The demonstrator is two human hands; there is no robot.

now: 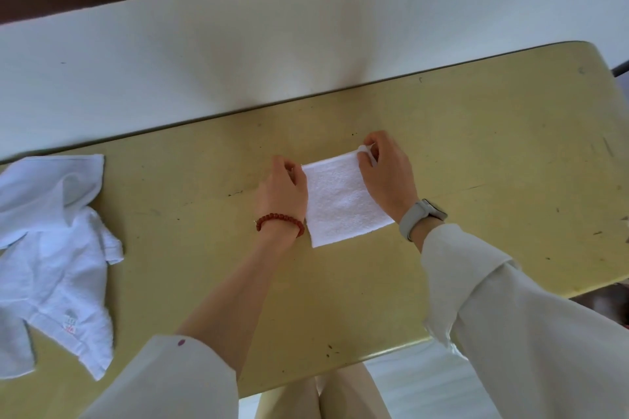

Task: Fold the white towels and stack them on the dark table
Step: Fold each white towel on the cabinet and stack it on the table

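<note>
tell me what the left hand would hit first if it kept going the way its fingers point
The left hand points away from the person across the yellow table. Nothing lies ahead on the bare tabletop, so it would likely reach the table's far edge, then the white surface beyond; depth there is unclear.

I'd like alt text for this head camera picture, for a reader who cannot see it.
Two hands hold a small folded white towel flat on a yellowish table: the left hand grips its left edge, the right hand pinches its far right corner. A loose pile of white towels lies at the left.
</note>
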